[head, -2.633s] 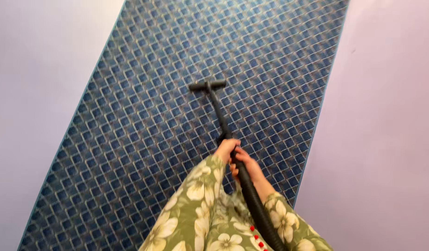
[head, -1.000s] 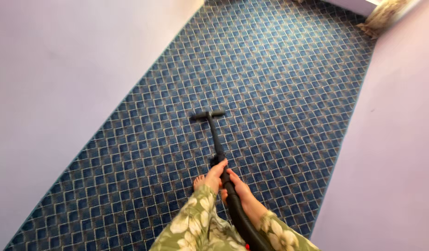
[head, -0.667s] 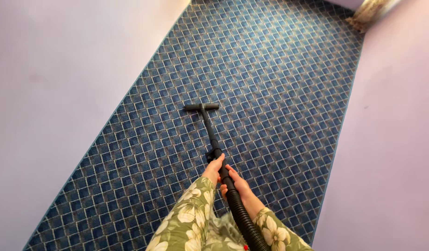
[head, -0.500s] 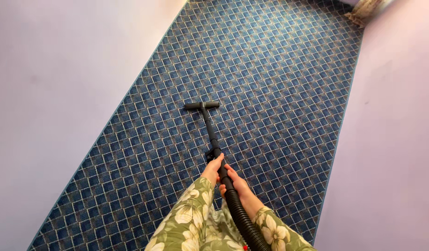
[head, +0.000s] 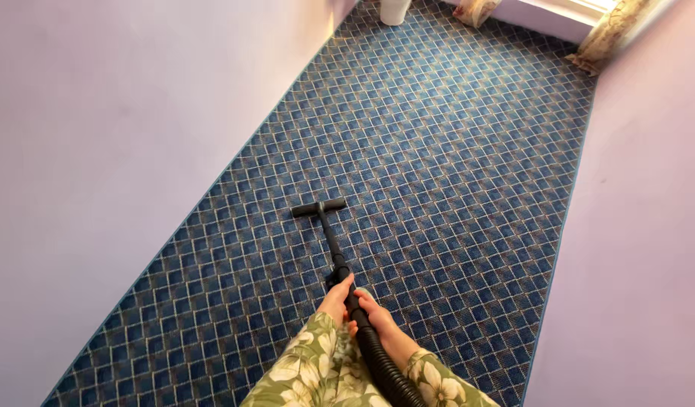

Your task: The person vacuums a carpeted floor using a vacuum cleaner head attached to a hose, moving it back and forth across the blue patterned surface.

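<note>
A blue diamond-patterned carpet (head: 438,151) ran between pale lilac walls (head: 99,151). On it lay the black vacuum wand (head: 331,241), its floor nozzle (head: 318,207) flat on the pile. Left hand (head: 337,300) and right hand (head: 376,315) were both wrapped around the wand where it met the ribbed hose (head: 381,362).

My left hand (head: 337,300) and right hand (head: 374,314) both grip the black wand (head: 334,245), which runs toward 12 o'clock to its nozzle (head: 318,207), flat on the blue carpet (head: 453,151). The hose (head: 385,365) trails back between my floral sleeves (head: 317,369). Curtains (head: 611,34) hang at 1 o'clock.
</note>
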